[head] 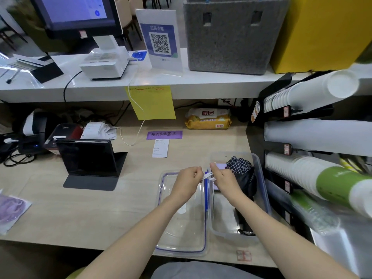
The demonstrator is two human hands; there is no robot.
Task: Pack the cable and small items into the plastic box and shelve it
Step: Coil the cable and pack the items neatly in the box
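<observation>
A clear plastic box (pixel 261 190) stands on the wooden counter at the right. Inside it lie a folded dark umbrella (pixel 244 182) with a checked edge and a purple-faced item (pixel 222 166), partly hidden by my right hand. The box's clear lid (pixel 181 234) with a blue seal lies flat just left of the box. Above the gap between lid and box, my left hand (pixel 186 181) and my right hand (pixel 224 178) both pinch a small white coiled cable (pixel 209 175), held between them.
A tablet on a folding stand (pixel 90 158) sits to the left. A receipt (pixel 160 148) and a purple label lie behind the lid. A yellow wipes pack (pixel 208 118) rests at the back. Cup dispensers (pixel 314 135) line the right side. An upper shelf holds a printer and QR sign.
</observation>
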